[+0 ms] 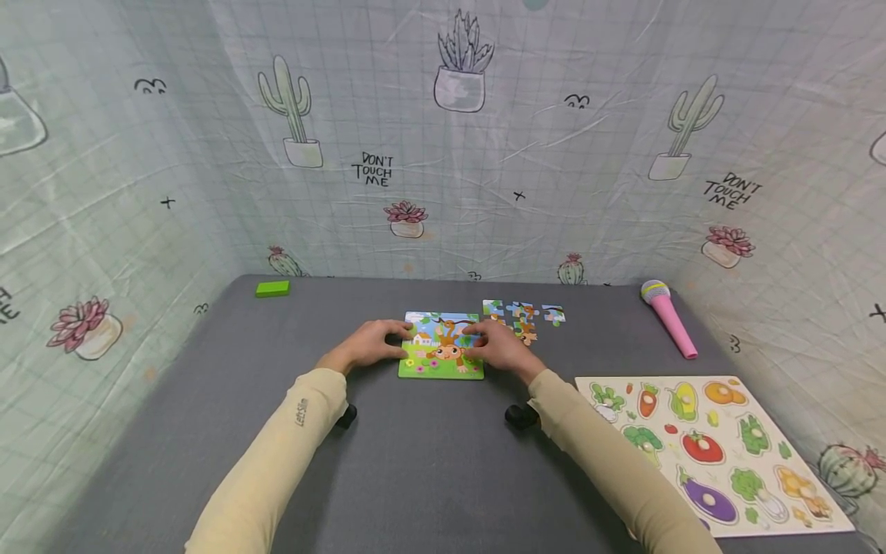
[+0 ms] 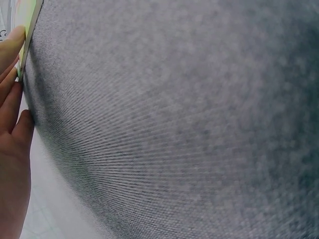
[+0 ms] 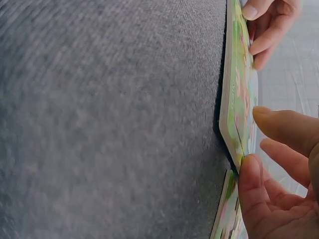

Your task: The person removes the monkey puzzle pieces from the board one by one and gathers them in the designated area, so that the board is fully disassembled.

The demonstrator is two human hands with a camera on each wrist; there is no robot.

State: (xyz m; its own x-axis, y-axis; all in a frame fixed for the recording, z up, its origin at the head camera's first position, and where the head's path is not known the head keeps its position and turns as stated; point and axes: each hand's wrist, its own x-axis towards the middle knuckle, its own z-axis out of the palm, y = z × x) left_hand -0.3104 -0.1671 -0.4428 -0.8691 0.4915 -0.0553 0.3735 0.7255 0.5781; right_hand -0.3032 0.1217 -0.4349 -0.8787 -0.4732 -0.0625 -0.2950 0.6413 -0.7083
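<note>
A jigsaw puzzle (image 1: 438,367) with a monkey, a small house and flowers lies flat on the grey table between the hands. My left hand (image 1: 368,343) holds its left edge, thumb on the face and fingers along the side. At the right edge my right hand (image 1: 507,350) has its fingertips on the picture and against the corner; the right wrist view shows these fingertips (image 3: 250,172) close up. Loose jigsaw pieces (image 1: 524,311) with parts of a similar picture lie just behind the right hand, which partly hides them.
A large vegetable peg board (image 1: 737,492) covers the right front of the table, partly under the right forearm. A pink microphone (image 1: 671,323) lies at the back right. At the back left is a green block (image 1: 273,288). Patterned cloth (image 1: 360,100) hangs around the table.
</note>
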